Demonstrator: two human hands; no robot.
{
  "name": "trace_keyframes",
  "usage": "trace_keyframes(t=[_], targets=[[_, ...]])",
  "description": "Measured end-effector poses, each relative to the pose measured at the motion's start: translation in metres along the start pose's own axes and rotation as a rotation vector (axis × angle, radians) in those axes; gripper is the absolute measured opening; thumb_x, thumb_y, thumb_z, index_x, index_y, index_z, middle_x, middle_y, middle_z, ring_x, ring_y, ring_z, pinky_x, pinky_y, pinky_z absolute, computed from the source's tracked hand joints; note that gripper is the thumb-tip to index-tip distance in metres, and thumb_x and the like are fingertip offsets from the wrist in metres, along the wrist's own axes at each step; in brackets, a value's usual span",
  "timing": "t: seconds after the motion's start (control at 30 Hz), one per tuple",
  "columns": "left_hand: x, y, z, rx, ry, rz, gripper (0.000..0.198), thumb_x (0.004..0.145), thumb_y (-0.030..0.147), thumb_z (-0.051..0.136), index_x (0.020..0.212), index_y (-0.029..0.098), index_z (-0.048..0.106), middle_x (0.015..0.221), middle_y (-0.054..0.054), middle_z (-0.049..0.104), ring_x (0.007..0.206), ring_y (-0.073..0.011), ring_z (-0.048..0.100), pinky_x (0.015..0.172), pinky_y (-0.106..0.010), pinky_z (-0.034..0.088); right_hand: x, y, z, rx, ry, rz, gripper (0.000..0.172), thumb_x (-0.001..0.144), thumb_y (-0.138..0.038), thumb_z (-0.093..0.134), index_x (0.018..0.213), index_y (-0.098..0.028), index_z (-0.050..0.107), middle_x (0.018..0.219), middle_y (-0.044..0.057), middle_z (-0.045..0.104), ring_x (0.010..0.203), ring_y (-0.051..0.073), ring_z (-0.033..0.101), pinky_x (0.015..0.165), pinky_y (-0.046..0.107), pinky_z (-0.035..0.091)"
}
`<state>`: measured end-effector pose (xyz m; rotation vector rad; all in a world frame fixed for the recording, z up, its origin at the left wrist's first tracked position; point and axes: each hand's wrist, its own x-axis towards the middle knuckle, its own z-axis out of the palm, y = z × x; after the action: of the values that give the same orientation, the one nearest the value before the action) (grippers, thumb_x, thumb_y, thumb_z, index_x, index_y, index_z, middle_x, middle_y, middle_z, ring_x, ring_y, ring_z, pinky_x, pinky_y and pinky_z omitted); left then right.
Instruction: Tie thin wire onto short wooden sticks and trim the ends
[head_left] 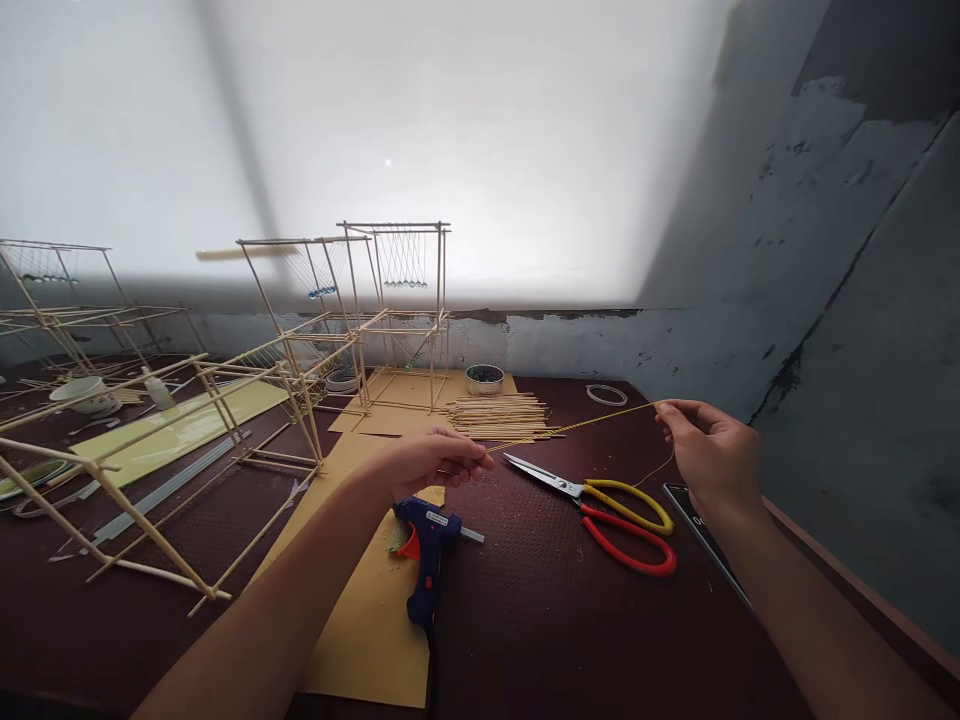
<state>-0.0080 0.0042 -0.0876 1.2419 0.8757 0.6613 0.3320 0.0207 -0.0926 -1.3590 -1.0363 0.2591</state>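
Observation:
A thin yellow string [577, 424] stretches taut between my two hands, above the dark tabletop. My left hand [439, 458] pinches one end between thumb and fingertips. Higher and to the right, my right hand [709, 445] pinches the other end, and a loose tail of the string hangs below it. Scissors [581, 490] with one yellow and one red handle lie under the string, blades pointing left. A blue hot glue gun [433, 560] lies below my left hand, partly on brown cardboard [367, 640].
Stick frames [356, 300] with hanging glass marbles stand at the back and left. Behind my hands are a bundle of wooden sticks [499, 415], a round tin of marbles [484, 378] and a white ring [606, 395]. A phone [705, 535] lies beneath my right wrist.

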Motion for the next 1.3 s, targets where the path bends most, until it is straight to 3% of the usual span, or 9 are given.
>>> trace_keyframes(t=[0.17, 0.27, 0.37, 0.47, 0.6, 0.8, 1.07, 1.2, 1.3], targets=[[-0.006, 0.005, 0.005, 0.309, 0.01, 0.059, 0.035, 0.082, 0.049, 0.069, 0.087, 0.016, 0.08, 0.089, -0.009, 0.076, 0.081, -0.0168, 0.067, 0.072, -0.024, 0.05, -0.006, -0.011, 0.001, 0.067, -0.047, -0.053, 0.019, 0.079, -0.04, 0.069, 0.084, -0.022, 0.072, 0.077, 0.005, 0.067, 0.072, 0.023, 0.061, 0.07, 0.039, 0.052], [-0.009, 0.008, 0.015, 0.463, 0.146, 0.212, 0.045, 0.086, 0.056, 0.063, 0.107, 0.018, 0.075, 0.105, -0.01, 0.075, 0.096, -0.0222, 0.069, 0.08, -0.029, 0.051, -0.023, -0.03, 0.001, 0.089, -0.22, -0.111, 0.019, 0.079, -0.041, 0.071, 0.083, -0.022, 0.073, 0.079, 0.003, 0.069, 0.075, 0.021, 0.063, 0.071, 0.034, 0.052], [-0.01, 0.008, 0.031, 0.429, 0.24, 0.427, 0.05, 0.085, 0.051, 0.068, 0.125, 0.021, 0.064, 0.118, -0.011, 0.071, 0.106, -0.0235, 0.066, 0.089, -0.032, 0.05, -0.05, -0.051, 0.002, 0.013, -0.45, -0.256, 0.017, 0.085, -0.04, 0.069, 0.082, -0.023, 0.072, 0.078, 0.002, 0.068, 0.072, 0.019, 0.061, 0.065, 0.03, 0.048], [-0.011, 0.006, 0.052, 0.292, 0.122, 0.496, 0.041, 0.087, 0.047, 0.067, 0.12, 0.022, 0.062, 0.123, -0.01, 0.067, 0.11, -0.0219, 0.063, 0.093, -0.032, 0.048, -0.075, -0.065, 0.004, 0.008, -0.62, -0.461, 0.011, 0.091, -0.031, 0.064, 0.085, -0.024, 0.069, 0.083, 0.002, 0.066, 0.077, 0.019, 0.061, 0.071, 0.03, 0.049], [-0.012, 0.002, 0.074, 0.132, -0.034, 0.457, 0.028, 0.09, 0.046, 0.064, 0.098, 0.019, 0.063, 0.101, -0.005, 0.065, 0.094, -0.0169, 0.059, 0.083, -0.028, 0.045, -0.094, -0.075, 0.008, 0.037, -0.645, -0.576, 0.01, 0.093, -0.025, 0.062, 0.086, -0.024, 0.069, 0.088, 0.003, 0.064, 0.08, 0.018, 0.061, 0.074, 0.03, 0.051], [-0.004, -0.009, 0.084, -0.012, -0.138, 0.438, 0.041, 0.096, 0.049, 0.051, 0.073, 0.016, 0.058, 0.081, -0.003, 0.053, 0.082, -0.0152, 0.049, 0.082, -0.028, 0.041, -0.097, -0.074, 0.012, 0.144, -0.677, -0.42, 0.011, 0.093, -0.029, 0.062, 0.086, -0.024, 0.07, 0.094, 0.004, 0.058, 0.082, 0.017, 0.06, 0.071, 0.028, 0.052], [0.002, -0.012, 0.088, -0.313, -0.233, 0.368, 0.032, 0.097, 0.041, 0.054, 0.088, 0.012, 0.064, 0.088, -0.007, 0.057, 0.087, -0.0157, 0.055, 0.088, -0.03, 0.043, -0.097, -0.065, 0.019, 0.342, -0.772, -0.184, 0.018, 0.092, -0.037, 0.066, 0.084, -0.021, 0.069, 0.087, 0.001, 0.056, 0.064, 0.012, 0.056, 0.06, 0.028, 0.048], [0.001, -0.012, 0.085, -0.362, -0.234, 0.307, 0.033, 0.094, 0.04, 0.058, 0.077, 0.013, 0.056, 0.081, -0.005, 0.055, 0.074, -0.0128, 0.054, 0.074, -0.027, 0.045, -0.094, -0.062, 0.021, 0.313, -0.775, -0.205, 0.018, 0.092, -0.036, 0.066, 0.083, -0.021, 0.069, 0.085, 0.001, 0.058, 0.074, 0.015, 0.06, 0.071, 0.03, 0.049], [0.0, -0.01, 0.081, -0.35, -0.204, 0.24, 0.032, 0.093, 0.041, 0.059, 0.077, 0.015, 0.051, 0.079, -0.003, 0.055, 0.057, -0.0072, 0.046, 0.054, -0.021, 0.033, -0.092, -0.061, 0.02, 0.225, -0.76, -0.25, 0.018, 0.092, -0.036, 0.066, 0.082, -0.021, 0.07, 0.086, 0.003, 0.06, 0.082, 0.018, 0.059, 0.075, 0.031, 0.048]])
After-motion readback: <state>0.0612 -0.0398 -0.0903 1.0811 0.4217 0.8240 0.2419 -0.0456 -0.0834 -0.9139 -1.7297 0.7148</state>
